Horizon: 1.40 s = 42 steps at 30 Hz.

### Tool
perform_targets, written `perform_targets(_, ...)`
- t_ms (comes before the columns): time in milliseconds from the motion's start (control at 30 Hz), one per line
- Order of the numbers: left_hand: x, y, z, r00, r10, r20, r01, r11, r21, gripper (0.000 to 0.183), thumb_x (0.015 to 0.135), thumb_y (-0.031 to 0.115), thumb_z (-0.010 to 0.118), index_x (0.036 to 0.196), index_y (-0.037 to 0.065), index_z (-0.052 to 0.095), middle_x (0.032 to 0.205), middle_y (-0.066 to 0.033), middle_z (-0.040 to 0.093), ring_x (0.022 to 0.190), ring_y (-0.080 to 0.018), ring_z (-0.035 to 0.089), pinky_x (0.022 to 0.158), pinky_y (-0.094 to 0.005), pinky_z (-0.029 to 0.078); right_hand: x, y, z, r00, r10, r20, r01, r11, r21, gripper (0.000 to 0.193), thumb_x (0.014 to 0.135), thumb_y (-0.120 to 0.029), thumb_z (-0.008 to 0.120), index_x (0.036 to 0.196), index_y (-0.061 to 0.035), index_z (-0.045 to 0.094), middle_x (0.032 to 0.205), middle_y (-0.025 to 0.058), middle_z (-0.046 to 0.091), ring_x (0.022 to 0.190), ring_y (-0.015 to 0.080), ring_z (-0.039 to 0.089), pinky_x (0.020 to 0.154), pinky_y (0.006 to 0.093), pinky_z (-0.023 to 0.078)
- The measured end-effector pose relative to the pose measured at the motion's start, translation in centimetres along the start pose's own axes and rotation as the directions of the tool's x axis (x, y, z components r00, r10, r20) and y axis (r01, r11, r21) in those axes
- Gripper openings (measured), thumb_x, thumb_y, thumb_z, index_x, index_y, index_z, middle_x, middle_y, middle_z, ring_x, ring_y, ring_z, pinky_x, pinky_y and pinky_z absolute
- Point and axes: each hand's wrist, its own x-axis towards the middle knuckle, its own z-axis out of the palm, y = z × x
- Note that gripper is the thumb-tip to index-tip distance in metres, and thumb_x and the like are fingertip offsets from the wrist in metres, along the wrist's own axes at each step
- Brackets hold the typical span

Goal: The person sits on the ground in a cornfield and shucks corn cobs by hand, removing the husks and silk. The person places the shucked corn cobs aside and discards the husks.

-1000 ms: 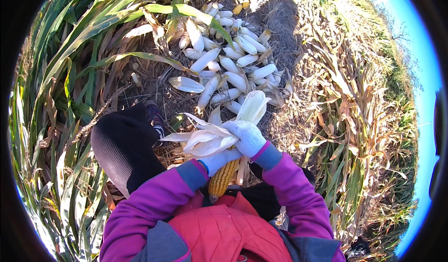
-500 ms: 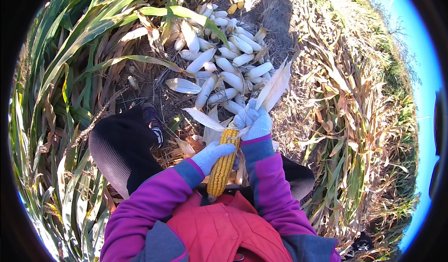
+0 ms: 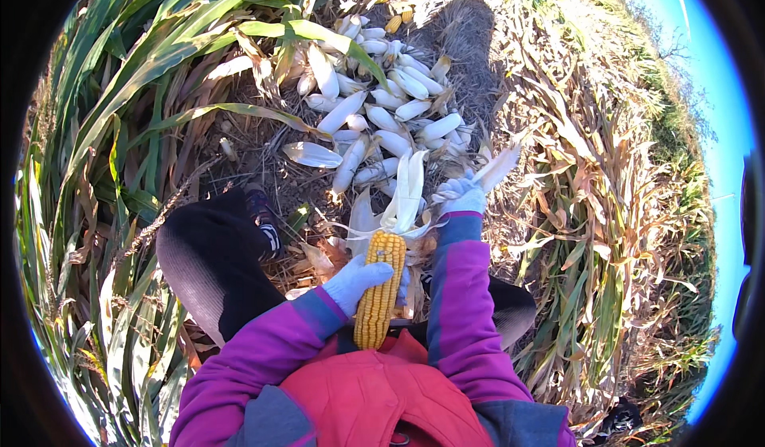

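My left hand (image 3: 357, 282), in a pale glove, is wrapped round a bare yellow ear of corn (image 3: 378, 303) held in front of my red vest. White husk leaves (image 3: 409, 188) still hang from the far end of that ear and fan out beyond it. Off to the right, my right hand (image 3: 462, 195), gloved alike, grips a loose pale husk leaf (image 3: 499, 166) apart from the ear. Some fingers of the left hand are hidden behind the corn.
A pile of ears in white husks (image 3: 390, 104) lies on the ground ahead. A few bare yellow ears (image 3: 394, 23) sit beyond it. Green corn leaves (image 3: 159, 56) crowd the left; dry stalks (image 3: 586, 168) line the right. My bent knees (image 3: 209, 264) flank the work.
My right hand has moved away from the ear toward the right with a husk leaf in it. The ear stays in my left hand, now more upright, its tip husks opened out.
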Motion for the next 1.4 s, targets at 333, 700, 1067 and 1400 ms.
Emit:
perform_targets(333,-0.9,3.4,-2.0,0.924,0.254,-0.287,-0.256,0.966,0.032,0.052,0.091,0.026,0.065,0.132,0.001,0.046,0.107,-0.0108,0.061,0.096,-0.0228,0.064,0.087,-0.0394,0.057,-3.0,1.0,-4.0,0.963,0.157,0.22,0.264,-0.721,-0.641,0.088,0.072,-0.046,0.079,0.142,-0.004,0.044,0.115,0.0226,0.067,0.114,0.0378,0.062,0.101,0.0405,0.047)
perform_targets(700,0.5,2.5,-4.2,0.929,0.339,-0.149,-0.024,0.457,0.889,0.057,0.08,0.024,0.079,0.127,0.002,0.058,0.119,-0.0121,0.065,0.106,-0.0227,0.063,0.094,-0.0367,0.05,-8.5,3.0,2.4,0.846,0.176,0.504,0.477,0.175,-0.861,0.066,0.079,-0.033,0.076,0.133,-0.0008,0.055,0.111,0.0157,0.07,0.103,0.0249,0.068,0.091,0.0375,0.051)
perform_targets(1067,0.4,0.6,-5.1,0.995,0.095,-0.006,-0.04,0.473,0.88,0.059,0.086,0.047,0.07,0.13,0.009,0.059,0.121,-0.0116,0.066,0.109,-0.0272,0.061,0.099,-0.0383,0.045,-13.1,7.8,5.4,0.841,0.47,0.268,-0.132,0.659,-0.74,0.022,0.098,-0.025,0.057,0.102,-0.0042,0.06,0.071,0.0024,0.057,0.056,0.016,0.056,0.05,0.029,0.048)
perform_targets(1400,0.6,0.2,-2.7,0.97,0.24,0.032,-0.12,0.363,0.924,0.062,0.083,0.051,0.07,0.124,0.006,0.063,0.111,-0.0163,0.069,0.096,-0.0309,0.066,0.087,-0.0402,0.05,-9.1,5.8,3.7,0.701,0.457,0.548,-0.64,0.742,0.201,0.029,0.103,-0.029,0.041,0.088,-0.0092,0.055,0.061,-0.0063,0.035,0.049,0.0091,0.034,0.046,0.0278,0.029)
